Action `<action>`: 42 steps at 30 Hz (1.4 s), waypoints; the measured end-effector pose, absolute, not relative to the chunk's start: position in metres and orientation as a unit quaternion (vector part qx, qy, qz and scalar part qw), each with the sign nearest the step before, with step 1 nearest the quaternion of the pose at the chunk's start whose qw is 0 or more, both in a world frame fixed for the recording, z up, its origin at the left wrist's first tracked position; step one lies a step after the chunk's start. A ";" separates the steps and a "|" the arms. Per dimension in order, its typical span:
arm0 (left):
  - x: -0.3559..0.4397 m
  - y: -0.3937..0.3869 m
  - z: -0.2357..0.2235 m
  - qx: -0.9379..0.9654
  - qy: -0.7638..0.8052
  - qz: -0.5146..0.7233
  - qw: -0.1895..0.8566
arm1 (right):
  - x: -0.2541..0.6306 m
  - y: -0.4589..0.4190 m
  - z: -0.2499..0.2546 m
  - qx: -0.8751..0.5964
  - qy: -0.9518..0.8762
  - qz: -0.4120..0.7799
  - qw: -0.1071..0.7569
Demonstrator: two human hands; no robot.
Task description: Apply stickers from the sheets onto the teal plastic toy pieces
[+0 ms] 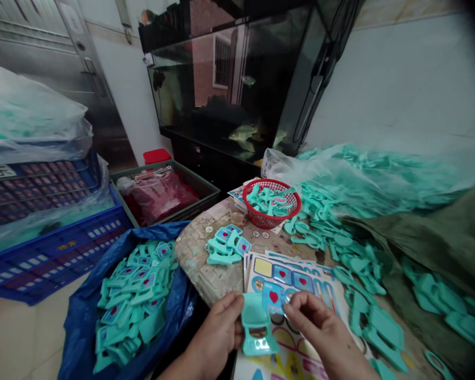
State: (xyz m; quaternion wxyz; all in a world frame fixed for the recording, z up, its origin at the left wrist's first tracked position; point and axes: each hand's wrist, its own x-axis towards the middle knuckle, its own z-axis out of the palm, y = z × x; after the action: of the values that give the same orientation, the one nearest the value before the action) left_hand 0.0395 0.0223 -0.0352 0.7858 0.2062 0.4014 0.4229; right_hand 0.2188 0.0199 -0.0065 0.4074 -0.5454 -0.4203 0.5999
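My left hand (217, 332) grips a teal plastic toy part (256, 324) by its left edge, low in the middle of the view. My right hand (320, 330) pinches a blue sticker with a red heart (274, 296) against the top of that part. Both hands hover over a sheet of stickers (288, 277) lying on the table. A small pile of finished teal parts with heart stickers (226, 245) lies just beyond the sheet.
A blue bag (83, 322) full of stickered teal parts sits at the lower left. A red basket (271, 203) of teal pieces stands behind the table. Loose teal parts (340, 248) spread to the right. Blue crates (43, 253), a grey bin (164, 192) and a fish tank (229, 89) stand behind.
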 end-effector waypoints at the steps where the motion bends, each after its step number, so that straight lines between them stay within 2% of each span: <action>1: 0.038 0.020 -0.031 0.198 0.387 0.431 0.791 | 0.214 0.016 -0.007 -0.545 -0.425 0.602 0.400; 15: 0.021 0.003 -0.007 0.234 0.360 0.445 0.786 | 0.191 0.005 -0.001 -0.576 -0.514 0.526 0.358; 30: 0.016 -0.002 -0.002 0.270 0.382 0.423 0.776 | 0.180 0.002 0.012 -0.587 -0.537 0.496 0.348; 42: 0.013 -0.003 -0.010 0.294 0.402 0.425 0.756 | 0.186 0.002 0.004 -0.585 -0.557 0.493 0.322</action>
State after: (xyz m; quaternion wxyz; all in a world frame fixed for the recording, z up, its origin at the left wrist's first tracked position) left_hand 0.0129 -0.0032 -0.0095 0.7557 0.2944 0.4016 0.4254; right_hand 0.1861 0.0018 0.0036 0.3223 -0.5854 -0.5567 0.4934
